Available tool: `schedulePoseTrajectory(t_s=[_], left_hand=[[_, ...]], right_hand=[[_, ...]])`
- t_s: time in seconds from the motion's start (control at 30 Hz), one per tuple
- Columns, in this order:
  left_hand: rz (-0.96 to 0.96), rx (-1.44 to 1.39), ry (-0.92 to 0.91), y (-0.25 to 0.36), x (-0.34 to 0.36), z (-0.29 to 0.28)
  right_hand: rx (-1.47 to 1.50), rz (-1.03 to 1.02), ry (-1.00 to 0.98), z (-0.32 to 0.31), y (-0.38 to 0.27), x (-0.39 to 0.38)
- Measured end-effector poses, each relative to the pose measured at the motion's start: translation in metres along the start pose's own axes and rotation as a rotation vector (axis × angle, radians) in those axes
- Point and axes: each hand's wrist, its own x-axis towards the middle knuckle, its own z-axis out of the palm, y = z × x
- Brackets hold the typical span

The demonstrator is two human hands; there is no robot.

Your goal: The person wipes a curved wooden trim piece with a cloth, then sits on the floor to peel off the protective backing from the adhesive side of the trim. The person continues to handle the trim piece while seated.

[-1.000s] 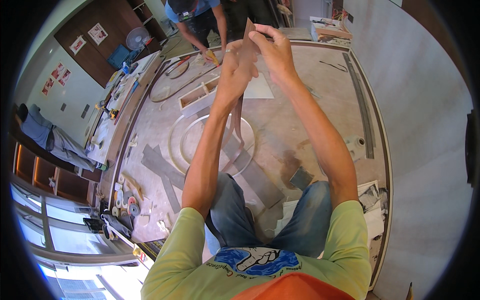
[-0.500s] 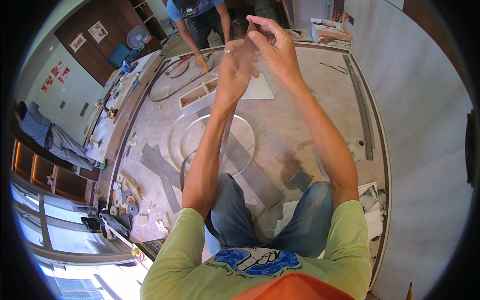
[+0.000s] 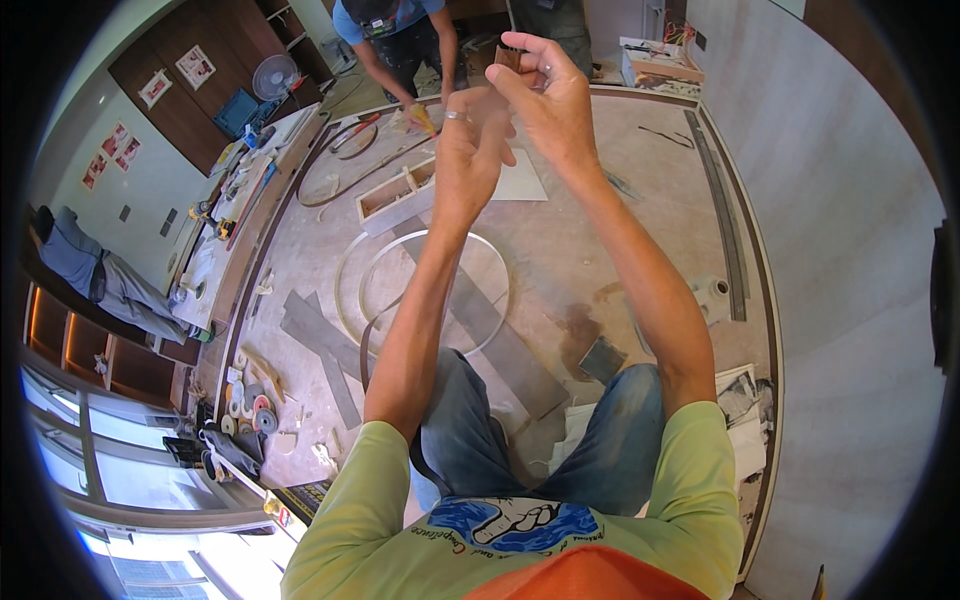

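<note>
Between the thumb and fingers of my right hand (image 3: 548, 105) is the end of a thin brown strip (image 3: 508, 58), held up at the top of the view. My left hand (image 3: 472, 150), closer to me and a little lower, curls round the strip below that end; its fingertips are blurred. The strip's lower length passes behind my left forearm, where a dark loop shows beside my left knee. Both arms are stretched forward over the board. A pale wooden tray box (image 3: 375, 203) and two light hoops (image 3: 507, 270) lie beneath them.
Grey strips (image 3: 325, 350) and a dark square pad (image 3: 602, 358) lie on the large board (image 3: 620, 240). Rolls and discs (image 3: 250, 405) sit at its left edge. Ahead, a co-worker (image 3: 395, 40) leans over the far edge. A workbench (image 3: 225, 235) with drills runs along the left.
The brown strip's end has tilted and shows less length above my hands. My left hand has shifted slightly downward. The co-worker's hand with a yellow tool has moved a little right.
</note>
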Motion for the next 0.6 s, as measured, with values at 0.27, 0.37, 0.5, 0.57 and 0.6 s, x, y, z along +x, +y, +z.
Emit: schedulePoseTrajectory(t_s=[0.27, 0.37, 0.5, 0.57, 0.6], left_hand=[[0.015, -0.031, 0.008, -0.0032, 0.0014, 0.0017], [0.014, -0.045, 0.003, -0.0044, 0.0017, 0.0003], [-0.021, -0.070, -0.003, -0.0028, 0.0013, -0.0017], [-0.035, -0.114, 0.001, -0.0012, 0.0013, -0.0027], [-0.042, -0.102, -0.001, -0.0007, 0.0013, -0.0032]], right_hand=[[0.018, -0.041, -0.006, -0.0008, 0.0081, 0.0012], [0.047, 0.013, -0.036, -0.0004, 0.0097, -0.0002], [0.045, 0.000, -0.039, 0.0002, 0.0094, -0.0020], [0.021, -0.039, -0.027, 0.0006, 0.0091, -0.0024], [0.015, -0.045, -0.037, 0.0007, 0.0091, -0.0025]])
